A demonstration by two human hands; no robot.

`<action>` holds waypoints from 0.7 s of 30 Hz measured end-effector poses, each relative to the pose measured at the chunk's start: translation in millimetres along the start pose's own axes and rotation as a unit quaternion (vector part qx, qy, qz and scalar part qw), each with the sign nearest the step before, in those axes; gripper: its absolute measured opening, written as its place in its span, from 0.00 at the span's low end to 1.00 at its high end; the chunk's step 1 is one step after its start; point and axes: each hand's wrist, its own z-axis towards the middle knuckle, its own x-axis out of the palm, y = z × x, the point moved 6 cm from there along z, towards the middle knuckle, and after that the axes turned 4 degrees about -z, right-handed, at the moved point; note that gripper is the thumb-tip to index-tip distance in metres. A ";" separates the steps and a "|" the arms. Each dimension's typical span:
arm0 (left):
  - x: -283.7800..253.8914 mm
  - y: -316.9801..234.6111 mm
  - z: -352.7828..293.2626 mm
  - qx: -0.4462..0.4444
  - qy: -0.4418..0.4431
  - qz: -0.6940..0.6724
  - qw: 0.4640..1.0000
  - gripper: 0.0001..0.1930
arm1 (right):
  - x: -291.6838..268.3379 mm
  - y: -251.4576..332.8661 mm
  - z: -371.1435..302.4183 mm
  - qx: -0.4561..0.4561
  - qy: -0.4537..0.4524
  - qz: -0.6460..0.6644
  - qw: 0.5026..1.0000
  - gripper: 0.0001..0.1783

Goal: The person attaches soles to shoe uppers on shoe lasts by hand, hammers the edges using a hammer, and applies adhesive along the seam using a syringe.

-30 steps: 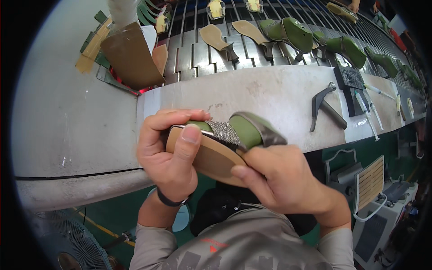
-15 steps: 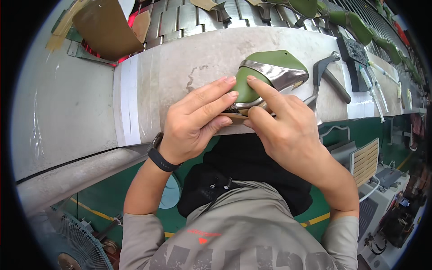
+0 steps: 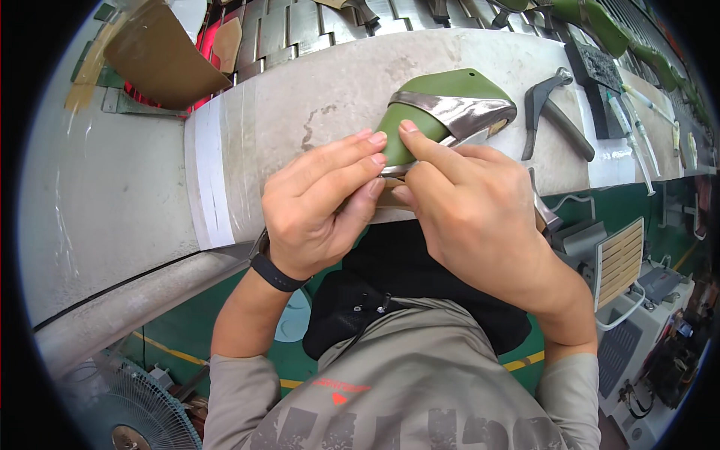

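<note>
A green shoe last (image 3: pixel 450 84) with a shiny metallic silver strap (image 3: pixel 442 111) across it lies on the near part of the bench. My left hand (image 3: pixel 319 206) holds it from the left, fingertips on the green surface and thumb low at the near edge. From the right, my right hand (image 3: pixel 476 206) grips the same last, its index finger stretched along the green and the other fingers curled at the strap's lower edge. Both hands meet at the near end, where the fingers hide what they pinch. To the right lie lasting pincers (image 3: pixel 549 112) with dark handles.
Beyond the pincers are a black block (image 3: pixel 594 75) and several thin syringes (image 3: pixel 637 139). A slatted metal conveyor (image 3: pixel 300 37) carrying several more lasts runs along the far side. A brown panel (image 3: pixel 161 56) stands at the far left. A fan (image 3: pixel 135 405) is on the floor, lower left.
Both hands keep hold of the last, and my right fingers have drawn in closer to my left thumb at its near edge. The view has shifted slightly.
</note>
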 end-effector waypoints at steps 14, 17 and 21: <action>7.2 -11.9 14.6 0.017 0.063 0.130 0.989 0.27 | -5.7 -31.5 -10.8 -0.018 0.107 -0.016 0.994 0.11; 8.7 -11.1 15.4 0.027 0.064 0.136 0.988 0.27 | -5.8 -31.4 -8.8 -0.015 0.117 -0.021 0.993 0.11; 10.3 -17.6 20.2 0.011 0.071 0.142 0.987 0.24 | -7.4 -31.6 -6.5 -0.013 0.130 -0.017 0.991 0.10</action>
